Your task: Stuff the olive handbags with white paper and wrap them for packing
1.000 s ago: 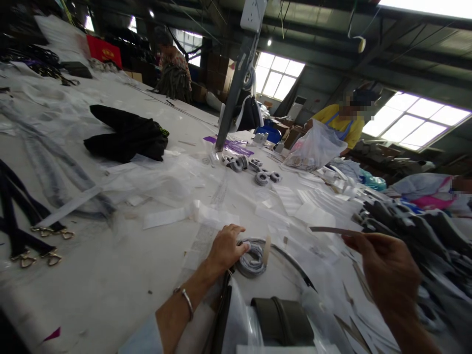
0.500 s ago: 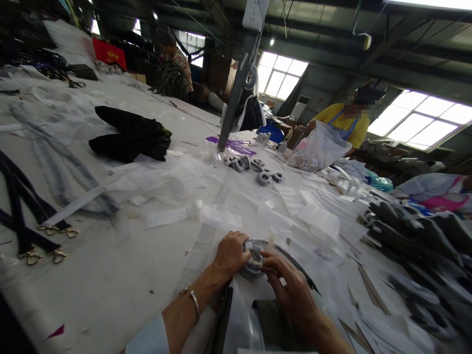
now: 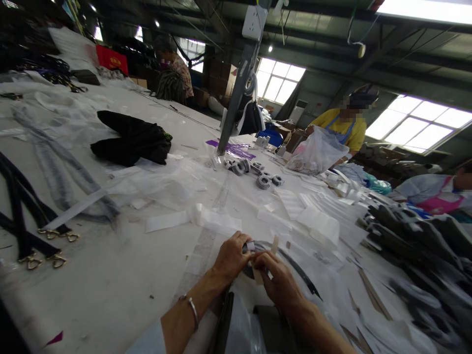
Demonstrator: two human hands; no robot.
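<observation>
My left hand rests on the white table with its fingers curled round a coiled grey strap. My right hand meets it from the right, fingers pinched on the same coil and on a pale paper strip. A dark strap end trails off to the right of the coil. A silver bangle sits on my left wrist. Below my hands lies a dark olive bag partly in clear plastic.
Several finished grey strap coils lie by a grey post. A black bag is at left, dark straps with gold clips at the far left, dark bags at right. A person in yellow holds a plastic bag.
My right hand came down from the right, where it held a thin strip in the air, and has closed in on the grey coil beside my left hand.
</observation>
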